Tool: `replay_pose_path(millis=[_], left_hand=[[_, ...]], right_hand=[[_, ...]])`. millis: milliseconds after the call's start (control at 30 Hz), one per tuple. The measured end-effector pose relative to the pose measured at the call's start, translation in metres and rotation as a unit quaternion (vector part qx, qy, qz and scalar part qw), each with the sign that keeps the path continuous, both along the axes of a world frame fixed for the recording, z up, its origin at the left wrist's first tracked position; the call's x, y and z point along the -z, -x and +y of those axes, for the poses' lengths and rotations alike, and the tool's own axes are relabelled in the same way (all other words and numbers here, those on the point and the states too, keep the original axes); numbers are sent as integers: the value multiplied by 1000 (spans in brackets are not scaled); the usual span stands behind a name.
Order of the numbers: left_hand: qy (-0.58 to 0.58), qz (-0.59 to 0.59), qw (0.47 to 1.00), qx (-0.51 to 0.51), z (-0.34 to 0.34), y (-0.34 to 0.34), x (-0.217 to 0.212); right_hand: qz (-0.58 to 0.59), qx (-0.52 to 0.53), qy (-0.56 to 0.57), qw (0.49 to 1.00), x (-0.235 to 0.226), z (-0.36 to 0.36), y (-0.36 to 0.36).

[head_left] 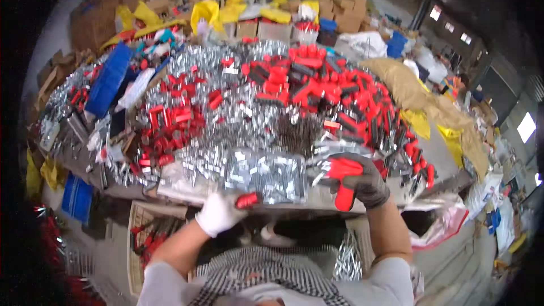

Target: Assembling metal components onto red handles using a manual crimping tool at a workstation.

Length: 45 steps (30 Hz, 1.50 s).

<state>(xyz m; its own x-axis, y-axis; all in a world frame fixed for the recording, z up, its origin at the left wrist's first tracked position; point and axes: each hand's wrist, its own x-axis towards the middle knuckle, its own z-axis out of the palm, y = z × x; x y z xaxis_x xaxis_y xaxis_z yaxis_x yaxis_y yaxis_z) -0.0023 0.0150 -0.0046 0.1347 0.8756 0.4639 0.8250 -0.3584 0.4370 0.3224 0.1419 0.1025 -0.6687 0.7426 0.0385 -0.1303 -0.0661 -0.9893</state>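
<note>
My left hand, in a white glove, is closed around a small red piece with a dark patch, just above the table's near edge. My right hand wears a dark grey glove and grips a red pistol-shaped tool body, whose handle points down toward me. Some silvery bits show by its front end, too blurred to name. Between the hands, a clear plastic tray full of shiny metal parts rests on the table.
Heaped metal parts cover the table, with red cups at left and red-and-black tool bodies at right. A blue bin leans at far left. Below the edge are a crate and a white sack.
</note>
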Motion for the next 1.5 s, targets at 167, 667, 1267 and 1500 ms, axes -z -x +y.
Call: replay_pose_path(millis=[167,667,1267,1500], left_hand=[[-2,25,999,38,18,-1,-18],[534,-108,790,280,5,-18,-38],[-185,295,929,123,37,6,-54],[593,39,748,294,40,12,-31]], right_hand=[[-197,-38,-138,970,17,-22,8],[-86,-168,-817,545,33,-39,50],[-158,-46,-122,979,75,-54,60],[-253,-225,-734,589,59,-48,66]])
